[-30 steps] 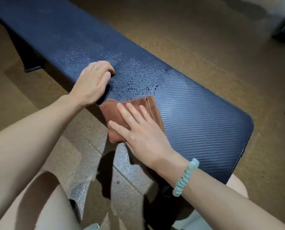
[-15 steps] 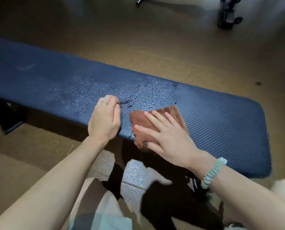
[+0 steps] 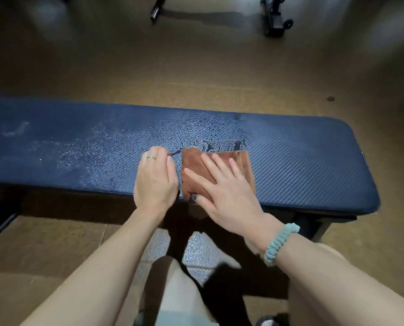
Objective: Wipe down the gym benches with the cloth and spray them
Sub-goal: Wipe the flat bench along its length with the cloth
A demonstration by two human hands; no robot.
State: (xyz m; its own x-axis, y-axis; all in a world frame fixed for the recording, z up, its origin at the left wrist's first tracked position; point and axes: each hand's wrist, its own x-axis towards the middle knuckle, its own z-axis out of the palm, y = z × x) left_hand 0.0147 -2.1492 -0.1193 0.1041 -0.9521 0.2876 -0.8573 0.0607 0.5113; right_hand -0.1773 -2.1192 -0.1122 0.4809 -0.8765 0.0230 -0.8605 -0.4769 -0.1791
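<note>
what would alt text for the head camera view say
A right hand presses a folded brown cloth flat on a spray-beaded dark blue gym bench, seen from above. The left hand rests beside it, fingers curled.

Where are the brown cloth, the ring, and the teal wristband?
brown cloth [image 3: 243,161], head view, bare right part.
ring [image 3: 151,157], head view, band on the left hand's finger.
teal wristband [image 3: 279,243], head view, middle of band.

Compared with a second ago, the bench now lies squarely across the view rather than slanting away. The right hand and the brown cloth under it sit farther in from the near edge, closer beside the left hand, and dark gym equipment now shows on the floor beyond.
</note>
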